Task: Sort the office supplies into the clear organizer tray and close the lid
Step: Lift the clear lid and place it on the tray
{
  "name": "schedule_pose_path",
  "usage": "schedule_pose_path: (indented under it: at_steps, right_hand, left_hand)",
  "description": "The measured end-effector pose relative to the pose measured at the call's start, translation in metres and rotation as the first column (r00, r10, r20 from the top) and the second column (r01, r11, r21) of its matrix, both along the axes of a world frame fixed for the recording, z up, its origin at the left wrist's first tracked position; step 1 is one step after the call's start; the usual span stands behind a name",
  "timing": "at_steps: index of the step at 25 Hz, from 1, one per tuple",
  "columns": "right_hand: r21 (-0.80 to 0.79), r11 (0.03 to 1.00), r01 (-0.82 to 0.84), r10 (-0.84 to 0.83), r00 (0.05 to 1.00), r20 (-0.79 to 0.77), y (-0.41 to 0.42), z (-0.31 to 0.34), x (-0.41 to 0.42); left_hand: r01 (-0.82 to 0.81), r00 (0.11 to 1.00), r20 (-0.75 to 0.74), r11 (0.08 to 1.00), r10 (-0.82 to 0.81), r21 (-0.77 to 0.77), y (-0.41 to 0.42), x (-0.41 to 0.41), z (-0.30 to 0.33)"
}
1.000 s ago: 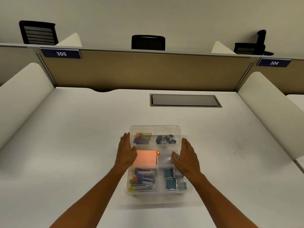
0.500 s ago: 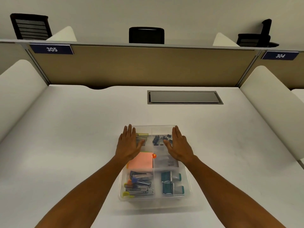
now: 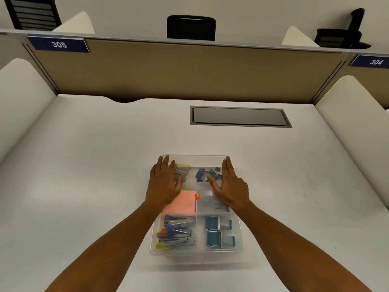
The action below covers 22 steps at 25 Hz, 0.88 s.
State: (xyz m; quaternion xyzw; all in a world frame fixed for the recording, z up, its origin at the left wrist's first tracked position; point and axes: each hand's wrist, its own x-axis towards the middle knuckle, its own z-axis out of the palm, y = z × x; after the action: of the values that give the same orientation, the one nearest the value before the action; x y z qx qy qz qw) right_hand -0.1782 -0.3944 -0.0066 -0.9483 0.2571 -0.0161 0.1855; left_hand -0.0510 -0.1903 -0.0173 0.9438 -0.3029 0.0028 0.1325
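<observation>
The clear organizer tray (image 3: 239, 248) lies on the white desk with its clear lid (image 3: 195, 160) on top. Through the lid I see black binder clips (image 3: 205, 173), a pink sticky-note pad (image 3: 183, 204), staplers (image 3: 176, 234) and teal tape dispensers (image 3: 216, 230), each in its own compartment. My left hand (image 3: 165, 183) lies flat on the lid's far left part, fingers together. My right hand (image 3: 230, 185) lies flat on the far right part, thumb spread inward. Neither hand holds anything.
A grey cable hatch (image 3: 240, 116) is set into the desk behind the tray. A tan partition (image 3: 189, 70) with labels 305 and 304 closes the far edge. White side dividers (image 3: 355, 114) flank the desk. Black chairs (image 3: 191, 28) stand beyond.
Both hands slid from the lid's middle sides toward its far end, flat on the lid. The view shifted slightly; the tray now sits nearer to me in the frame.
</observation>
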Motion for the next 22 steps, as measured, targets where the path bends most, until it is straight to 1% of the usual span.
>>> schedule_pose_path:
  at_steps: [2, 3, 6, 8, 9, 11, 13, 14, 17, 22]
  right_hand:
    - [-0.003, 1.0, 0.0, 0.0, 1.0, -0.009, -0.001, 0.0, 0.002]
    - [0.002, 1.0, 0.003, -0.003, 1.0, -0.022, -0.002, 0.0, 0.002]
    - [-0.033, 0.999, 0.005, -0.007, 0.998, -0.059, 0.002, 0.005, -0.002]
    - [-0.049, 0.999, -0.001, -0.001, 0.999, -0.049, 0.01, 0.011, -0.016]
    - [-0.039, 0.999, -0.021, 0.02, 0.999, -0.038, 0.018, 0.014, -0.028]
    - [-0.021, 0.994, -0.112, 0.111, 0.993, -0.033, 0.037, 0.017, -0.056]
    - [-0.033, 0.978, -0.204, 0.203, 0.978, -0.046, 0.05, 0.013, -0.078]
    - [-0.046, 0.971, -0.236, 0.233, 0.971, -0.061, 0.053, 0.009, -0.086]
    - [-0.091, 0.96, -0.267, 0.258, 0.962, -0.093, 0.054, -0.005, -0.097]
    - [-0.129, 0.959, -0.254, 0.246, 0.967, -0.071, 0.055, -0.011, -0.102]
  left_hand:
    - [0.057, 0.995, 0.083, 0.998, -0.055, -0.021, 0.001, -0.001, 0.003]
    - [0.071, 0.993, 0.096, 0.997, -0.067, -0.041, 0.002, -0.001, 0.006]
    - [0.109, 0.99, 0.104, 0.988, -0.097, -0.113, 0.006, -0.006, 0.011]
    - [0.156, 0.986, 0.082, 0.979, -0.146, -0.128, 0.016, -0.02, 0.012]
    - [0.174, 0.984, 0.053, 0.979, -0.169, -0.109, 0.022, -0.029, 0.012]
    - [0.173, 0.984, -0.027, 0.985, -0.174, -0.017, 0.037, -0.05, 0.01]
    - [0.167, 0.983, -0.092, 0.984, -0.161, 0.059, 0.049, -0.065, 0.006]
    - [0.167, 0.982, -0.107, 0.984, -0.159, 0.069, 0.053, -0.072, 0.004]
    - [0.163, 0.98, -0.124, 0.984, -0.154, 0.075, 0.059, -0.087, -0.003]
    - [0.134, 0.988, -0.087, 0.988, -0.128, 0.075, 0.06, -0.092, -0.01]
